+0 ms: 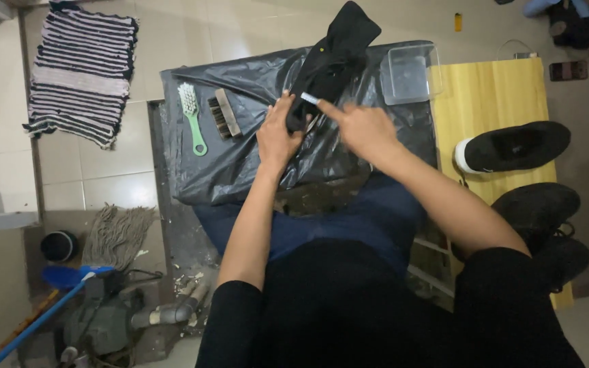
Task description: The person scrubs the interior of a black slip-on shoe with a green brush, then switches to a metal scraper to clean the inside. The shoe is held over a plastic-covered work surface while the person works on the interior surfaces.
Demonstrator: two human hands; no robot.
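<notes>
A black shoe [335,51] stands tilted on a black plastic sheet [240,163] that covers a small table. My left hand [277,133] grips the shoe's lower part from the left. My right hand [363,126] is on the right of the shoe, its fingers pinched on a small white thing [310,99] held against the shoe; what that thing is I cannot tell.
A green-handled brush [192,116] and a wooden brush [224,114] lie on the sheet at the left. A clear plastic tub [410,71] sits at the right. More black shoes [512,146] rest on a wooden surface [492,88]. A mop [114,235] and striped rug [80,71] lie on the floor.
</notes>
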